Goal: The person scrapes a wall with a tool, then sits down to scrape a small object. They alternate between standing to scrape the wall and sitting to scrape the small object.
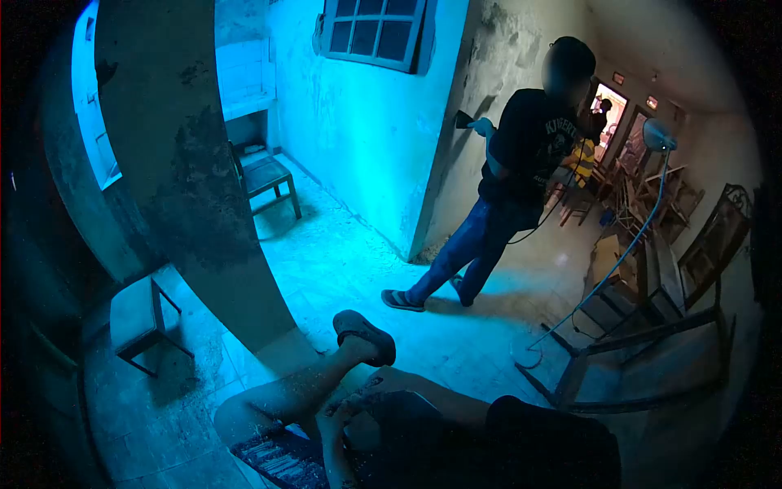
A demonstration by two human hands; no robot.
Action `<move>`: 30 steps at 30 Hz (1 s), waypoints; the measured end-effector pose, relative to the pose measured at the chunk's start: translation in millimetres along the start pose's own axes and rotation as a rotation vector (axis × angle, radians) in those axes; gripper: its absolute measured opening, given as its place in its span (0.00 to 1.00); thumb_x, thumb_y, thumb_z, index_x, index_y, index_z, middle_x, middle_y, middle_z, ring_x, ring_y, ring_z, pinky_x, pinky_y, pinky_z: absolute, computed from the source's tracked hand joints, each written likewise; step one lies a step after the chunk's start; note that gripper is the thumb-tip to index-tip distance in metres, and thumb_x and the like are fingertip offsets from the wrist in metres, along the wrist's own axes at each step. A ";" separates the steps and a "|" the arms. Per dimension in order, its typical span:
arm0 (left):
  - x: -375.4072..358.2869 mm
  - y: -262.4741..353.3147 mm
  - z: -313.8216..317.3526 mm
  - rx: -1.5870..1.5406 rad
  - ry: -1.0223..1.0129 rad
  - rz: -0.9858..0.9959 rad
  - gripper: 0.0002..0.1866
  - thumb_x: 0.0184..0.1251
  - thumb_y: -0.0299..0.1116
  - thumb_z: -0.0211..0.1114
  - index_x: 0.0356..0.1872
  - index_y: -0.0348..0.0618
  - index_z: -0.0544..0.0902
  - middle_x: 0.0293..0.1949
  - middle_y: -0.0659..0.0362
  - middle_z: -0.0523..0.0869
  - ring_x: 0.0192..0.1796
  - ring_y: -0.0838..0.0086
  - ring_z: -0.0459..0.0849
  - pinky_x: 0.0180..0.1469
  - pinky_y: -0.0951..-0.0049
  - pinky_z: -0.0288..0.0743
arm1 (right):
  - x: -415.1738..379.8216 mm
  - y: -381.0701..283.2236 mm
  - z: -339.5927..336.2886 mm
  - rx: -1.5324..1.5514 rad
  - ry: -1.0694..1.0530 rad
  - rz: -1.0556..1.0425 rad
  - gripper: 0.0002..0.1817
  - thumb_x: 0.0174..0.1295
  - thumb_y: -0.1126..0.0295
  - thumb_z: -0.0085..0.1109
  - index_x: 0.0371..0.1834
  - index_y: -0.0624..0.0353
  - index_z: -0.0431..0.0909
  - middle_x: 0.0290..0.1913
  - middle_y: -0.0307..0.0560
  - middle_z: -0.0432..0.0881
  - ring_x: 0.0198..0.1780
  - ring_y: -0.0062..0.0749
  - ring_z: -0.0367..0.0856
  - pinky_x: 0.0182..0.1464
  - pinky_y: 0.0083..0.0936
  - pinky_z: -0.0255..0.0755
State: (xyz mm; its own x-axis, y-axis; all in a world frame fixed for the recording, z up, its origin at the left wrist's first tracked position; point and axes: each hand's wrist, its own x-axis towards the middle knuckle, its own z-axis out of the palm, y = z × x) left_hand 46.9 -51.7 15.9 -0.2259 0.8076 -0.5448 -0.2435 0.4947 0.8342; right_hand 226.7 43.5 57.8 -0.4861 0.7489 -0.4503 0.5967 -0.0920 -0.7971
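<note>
I sit with one leg crossed over the other, and a dark clog [364,336] is on the raised foot. My left hand [332,419] lies in my lap beside the crossed leg, its fingers dim and partly hidden. My right hand [381,381] rests by the shin, with its forearm running back to a dark sleeve [554,444]. Shadow covers most of the right fingers. Patterned dark shorts [281,458] show below the knee. Whether either hand holds anything cannot be made out.
A standing person [521,155] holds a dark, flared tool [464,120]; a cable hangs nearby. A round-headed pole stand [658,134], a tipped chair frame [643,342] and piled wooden furniture [643,196] are at right. A stool [137,318] and chair [267,175] stand left, around a pillar [175,155].
</note>
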 end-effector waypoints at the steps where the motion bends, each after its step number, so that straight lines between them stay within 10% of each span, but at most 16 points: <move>1: -4.5 7.2 -0.5 0.024 -0.009 0.028 0.14 0.50 0.34 0.63 0.36 0.36 0.77 0.32 0.55 0.78 0.32 0.71 0.77 0.28 0.74 0.71 | 0.5 3.2 -0.6 0.026 -0.011 0.006 0.16 0.45 0.59 0.61 0.33 0.58 0.78 0.29 0.42 0.78 0.30 0.25 0.76 0.33 0.24 0.71; 17: 61.6 -58.1 -25.1 -0.258 0.266 0.298 0.07 0.54 0.28 0.54 0.32 0.39 0.79 0.27 0.60 0.79 0.24 0.80 0.75 0.22 0.83 0.67 | 5.4 61.2 3.1 0.432 -0.176 0.081 0.17 0.44 0.60 0.62 0.35 0.59 0.78 0.30 0.41 0.77 0.30 0.24 0.74 0.32 0.22 0.70; 30: -12.0 24.7 -1.9 -0.267 0.246 0.103 0.10 0.54 0.35 0.55 0.37 0.45 0.77 0.30 0.60 0.78 0.29 0.76 0.74 0.25 0.78 0.67 | 17.6 97.4 30.5 0.525 -0.216 0.071 0.18 0.44 0.63 0.63 0.37 0.61 0.77 0.31 0.40 0.74 0.30 0.21 0.72 0.29 0.20 0.69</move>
State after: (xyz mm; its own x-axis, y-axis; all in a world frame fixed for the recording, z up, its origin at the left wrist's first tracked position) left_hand 41.8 -49.7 42.9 -0.4739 0.7313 -0.4906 -0.4382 0.2874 0.8517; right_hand 256.7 27.8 -40.1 -0.6092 0.5829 -0.5377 0.2621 -0.4920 -0.8302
